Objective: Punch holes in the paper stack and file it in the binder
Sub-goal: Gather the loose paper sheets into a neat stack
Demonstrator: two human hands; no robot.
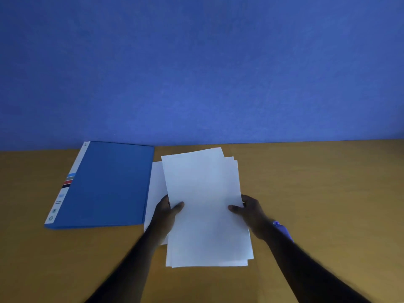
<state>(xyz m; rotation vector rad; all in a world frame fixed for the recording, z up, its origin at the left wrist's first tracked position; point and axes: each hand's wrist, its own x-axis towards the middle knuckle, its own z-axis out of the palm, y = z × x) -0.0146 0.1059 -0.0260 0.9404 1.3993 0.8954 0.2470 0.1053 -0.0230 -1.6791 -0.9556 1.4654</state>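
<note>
A person grips a stack [205,204] of white paper by its long sides over a wooden table [317,182]. The left hand [166,212] pinches the left edge, with its thumb [178,206] lying across the top sheet and its fingers hidden underneath. The right hand [249,212] pinches the right edge the same way, with its thumb [235,208] on top and its fingers curled behind the paper. The sheets are uneven, fanned at the far right corner and at the near edge. Whether the stack rests on the table or is lifted clear of it cannot be told.

A closed blue binder [109,184] lies flat just to the left, its white spine strip facing away from the stack. A loose sheet [156,189] lies between the two, partly under the stack and touching the binder's right edge. A purple item [282,228] shows at the right wrist, too blurred to identify. A blue wall [196,73] rises behind the table.
</note>
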